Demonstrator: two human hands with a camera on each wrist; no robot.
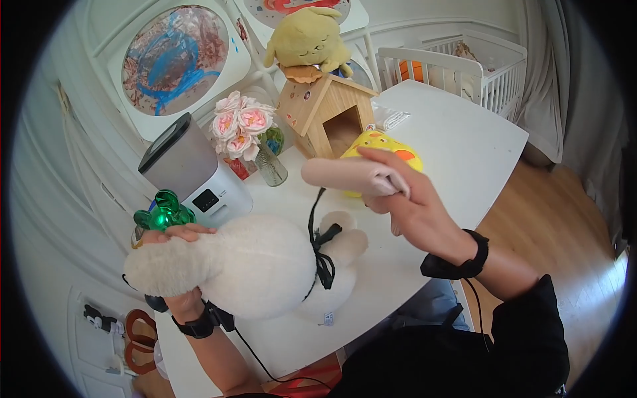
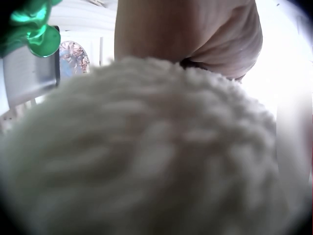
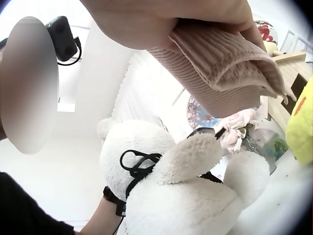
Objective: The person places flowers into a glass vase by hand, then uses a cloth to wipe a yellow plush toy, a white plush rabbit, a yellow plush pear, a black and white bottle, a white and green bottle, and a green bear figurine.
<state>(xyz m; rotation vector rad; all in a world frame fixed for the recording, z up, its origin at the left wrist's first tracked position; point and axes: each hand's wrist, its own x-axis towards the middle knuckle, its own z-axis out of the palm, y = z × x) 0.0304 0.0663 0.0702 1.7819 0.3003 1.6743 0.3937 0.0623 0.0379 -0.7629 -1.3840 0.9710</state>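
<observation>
A white plush toy (image 1: pixel 259 265) with a black ribbon (image 1: pixel 323 255) tied in a bow is held over the near left of the table. My left hand (image 1: pixel 180 232) grips its fluffy end from behind, fingertips showing over the top edge. Blurred white fur (image 2: pixel 146 147) fills most of the left wrist view, hiding part of the hold. My right hand (image 1: pixel 421 209) holds a folded pale pink cloth (image 1: pixel 345 176) up to the right of the toy. In the right wrist view the cloth (image 3: pixel 220 68) is ribbed knit, clamped under the fingers, with its folded edges pointing outward.
On the white table (image 1: pixel 464 126) stand a wooden house (image 1: pixel 318 116), a vase of pink roses (image 1: pixel 242 126), a grey-and-white appliance (image 1: pixel 189 166) and a shiny green figure (image 1: pixel 166 212). A yellow plush (image 1: pixel 398 152) sits behind my right hand. A black cable (image 1: pixel 259 361) trails from the left wrist.
</observation>
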